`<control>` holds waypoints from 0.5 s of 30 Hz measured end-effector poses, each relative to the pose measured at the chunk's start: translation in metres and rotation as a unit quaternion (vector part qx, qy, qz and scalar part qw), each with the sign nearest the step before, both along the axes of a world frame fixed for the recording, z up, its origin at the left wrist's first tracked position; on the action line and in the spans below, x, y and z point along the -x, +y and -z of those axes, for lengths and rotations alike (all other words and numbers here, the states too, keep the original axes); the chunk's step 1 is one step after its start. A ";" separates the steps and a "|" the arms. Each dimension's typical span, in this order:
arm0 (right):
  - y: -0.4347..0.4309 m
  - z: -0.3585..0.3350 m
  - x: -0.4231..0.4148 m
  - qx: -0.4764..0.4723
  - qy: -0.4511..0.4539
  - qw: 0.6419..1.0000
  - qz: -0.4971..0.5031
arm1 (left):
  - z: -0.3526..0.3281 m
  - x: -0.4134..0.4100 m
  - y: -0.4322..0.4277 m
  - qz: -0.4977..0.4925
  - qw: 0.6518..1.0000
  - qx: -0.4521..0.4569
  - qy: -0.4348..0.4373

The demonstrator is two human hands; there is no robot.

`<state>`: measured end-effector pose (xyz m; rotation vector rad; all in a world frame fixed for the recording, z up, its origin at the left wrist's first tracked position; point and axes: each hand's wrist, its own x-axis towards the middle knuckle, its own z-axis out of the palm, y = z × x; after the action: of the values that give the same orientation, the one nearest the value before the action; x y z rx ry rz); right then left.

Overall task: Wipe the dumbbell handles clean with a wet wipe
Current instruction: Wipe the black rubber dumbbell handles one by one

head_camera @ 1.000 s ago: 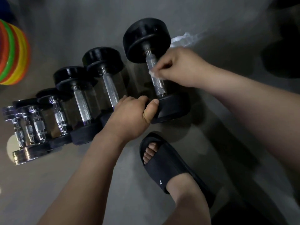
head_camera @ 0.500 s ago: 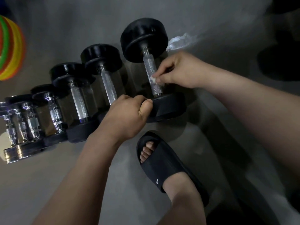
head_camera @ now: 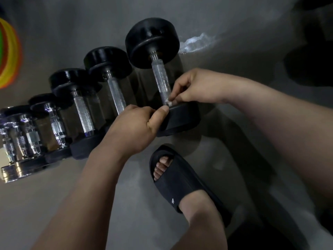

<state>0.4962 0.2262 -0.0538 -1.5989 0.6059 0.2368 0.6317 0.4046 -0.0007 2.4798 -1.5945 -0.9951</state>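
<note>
Several dumbbells lie in a row on the grey floor, growing larger to the right. The largest dumbbell (head_camera: 153, 42) has black round ends and a knurled silver handle (head_camera: 161, 80). My right hand (head_camera: 196, 87) pinches a small white wet wipe (head_camera: 169, 102) against the near end of that handle, just above the near black weight (head_camera: 180, 120). My left hand (head_camera: 133, 130) grips the edge of that near weight, thumb on its rim, and covers the near end of the neighbouring dumbbell (head_camera: 108, 64).
My foot in a black slide sandal (head_camera: 180, 183) stands just in front of the big dumbbell. Smaller chrome dumbbells (head_camera: 21, 139) lie at the left. Bright coloured discs (head_camera: 9, 53) sit at the far left. A white patch (head_camera: 196, 42) marks the floor behind; dark shapes at right.
My right hand has slid the wet wipe down the handle from near its far part to its near end. My left hand kept its hold on the near weight.
</note>
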 end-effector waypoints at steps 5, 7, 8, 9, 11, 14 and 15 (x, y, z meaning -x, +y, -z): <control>-0.007 0.002 -0.017 -0.029 -0.036 0.994 0.099 | 0.001 -0.001 0.000 -0.003 1.000 -0.001 -0.012; -0.010 0.007 -0.029 -0.015 -0.070 0.983 0.170 | 0.002 -0.001 -0.002 -0.003 1.000 -0.001 -0.015; -0.010 0.008 -0.033 -0.006 -0.077 0.977 0.199 | 0.002 0.000 -0.003 -0.005 1.000 -0.003 -0.015; -0.009 0.008 -0.035 -0.006 -0.078 0.973 0.216 | 0.003 -0.001 -0.003 -0.006 1.000 -0.005 -0.015; -0.004 0.008 -0.027 -0.015 -0.065 0.978 0.196 | 0.003 -0.002 -0.004 -0.008 1.000 -0.011 -0.012; 0.008 0.002 -0.005 0.005 -0.022 0.996 0.087 | 0.003 -0.003 -0.002 -0.005 1.000 -0.012 -0.016; 0.010 0.001 -0.004 0.012 -0.018 0.997 0.078 | 0.004 -0.003 -0.002 -0.004 1.000 -0.013 -0.019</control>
<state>0.5001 0.2364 -0.0552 -1.5658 0.7045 0.0846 0.6345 0.4024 -0.0045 2.5337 -1.5920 -0.9797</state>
